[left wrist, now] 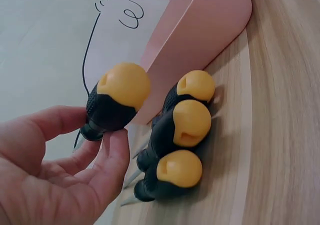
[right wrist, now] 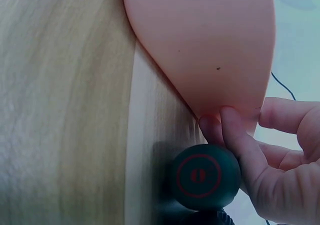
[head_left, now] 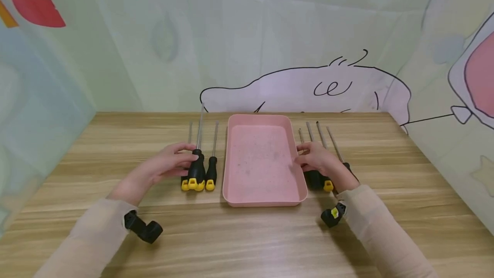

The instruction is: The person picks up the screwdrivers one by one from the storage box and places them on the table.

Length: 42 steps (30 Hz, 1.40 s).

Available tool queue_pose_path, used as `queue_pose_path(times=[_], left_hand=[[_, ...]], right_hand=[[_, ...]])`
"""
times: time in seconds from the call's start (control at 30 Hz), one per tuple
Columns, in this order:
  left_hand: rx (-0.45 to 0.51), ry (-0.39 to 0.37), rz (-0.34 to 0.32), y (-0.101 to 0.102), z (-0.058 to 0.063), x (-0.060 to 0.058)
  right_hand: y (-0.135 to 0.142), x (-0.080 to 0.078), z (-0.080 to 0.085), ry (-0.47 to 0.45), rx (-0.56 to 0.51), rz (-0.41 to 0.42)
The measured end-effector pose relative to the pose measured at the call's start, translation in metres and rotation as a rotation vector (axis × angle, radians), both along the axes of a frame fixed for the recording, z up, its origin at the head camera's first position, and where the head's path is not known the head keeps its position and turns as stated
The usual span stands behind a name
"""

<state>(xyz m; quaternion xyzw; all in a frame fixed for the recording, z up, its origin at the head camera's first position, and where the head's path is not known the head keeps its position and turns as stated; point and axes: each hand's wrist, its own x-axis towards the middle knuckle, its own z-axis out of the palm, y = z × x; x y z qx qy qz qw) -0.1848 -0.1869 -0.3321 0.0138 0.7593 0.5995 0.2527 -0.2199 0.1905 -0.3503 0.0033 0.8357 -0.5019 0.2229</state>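
Note:
My left hand [head_left: 175, 160] pinches a screwdriver [left wrist: 112, 105] by its black handle, just below the shaft. Its yellow butt faces the left wrist camera and its shaft points up and away, raised off the table. Three similar black and yellow screwdrivers [left wrist: 185, 122] lie below it, left of the pink tray [head_left: 227, 162]. My right hand [head_left: 318, 158] is at the tray's right side, with fingertips [right wrist: 231, 117] touching the outer wall near the rim. Beneath that hand lies a screwdriver with a dark green handle end [right wrist: 205, 177]; the hand partly hides the screwdrivers there.
Several screwdrivers lie right of the tray, among them one with a yellow butt [head_left: 328, 185] and one at the outer right [head_left: 335, 143]. A printed cloth backdrop [head_left: 231, 33] stands behind the wooden table [head_left: 247, 239]. Each sleeve carries a small black camera [head_left: 144, 228].

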Motion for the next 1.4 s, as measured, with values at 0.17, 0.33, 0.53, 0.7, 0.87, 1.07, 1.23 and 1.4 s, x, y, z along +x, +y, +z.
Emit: queue_pose_path(times=[0.17, 0.33, 0.53, 0.7, 0.87, 1.07, 1.23, 1.4], left_hand=[[0.001, 0.004, 0.016, -0.013, -0.006, 0.001], [-0.02, -0.003, 0.035, -0.024, -0.01, 0.002], [-0.024, -0.023, 0.053, -0.036, -0.015, 0.004], [-0.017, -0.04, 0.077, -0.043, -0.019, 0.004], [-0.041, -0.043, 0.084, -0.05, -0.023, 0.003], [-0.106, -0.044, 0.115, -0.053, -0.025, 0.002], [-0.141, -0.037, 0.128, -0.055, -0.029, 0.002], [-0.189, -0.035, 0.14, -0.054, -0.031, 0.0]], right_hand=[[-0.001, 0.0, 0.0, -0.003, 0.013, -0.012], [-0.001, 0.0, 0.0, -0.006, 0.018, -0.018], [-0.001, 0.0, 0.0, -0.006, 0.019, -0.018], [-0.002, 0.0, -0.001, -0.011, 0.017, -0.024], [-0.001, -0.001, -0.001, -0.014, 0.021, -0.024], [-0.001, -0.001, -0.001, -0.01, 0.024, -0.021], [-0.001, 0.0, -0.001, -0.006, 0.022, -0.019], [0.0, 0.0, -0.001, -0.004, 0.021, -0.015]])
